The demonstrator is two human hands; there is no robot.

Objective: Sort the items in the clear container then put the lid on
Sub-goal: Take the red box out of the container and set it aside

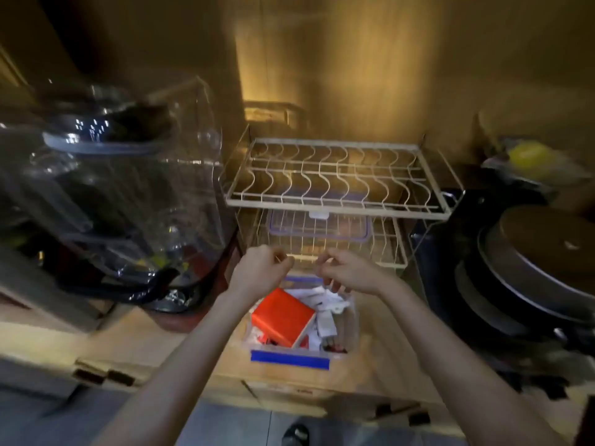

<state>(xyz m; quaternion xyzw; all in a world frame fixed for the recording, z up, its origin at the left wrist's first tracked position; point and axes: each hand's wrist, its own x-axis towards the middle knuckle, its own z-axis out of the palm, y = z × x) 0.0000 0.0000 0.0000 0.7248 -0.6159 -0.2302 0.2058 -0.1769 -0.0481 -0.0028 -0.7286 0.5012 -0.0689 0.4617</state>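
white wire rack (335, 175), stacked pans (531, 268), blender jar (128, 188)

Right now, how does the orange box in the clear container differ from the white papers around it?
The orange box is one solid, bright block; the white papers are several loose, thin pieces. The box lies tilted toward the container's left side, while the papers are scattered toward the back and right. The box is far bigger than any single paper. Both sit inside the clear container, which has no lid on it.
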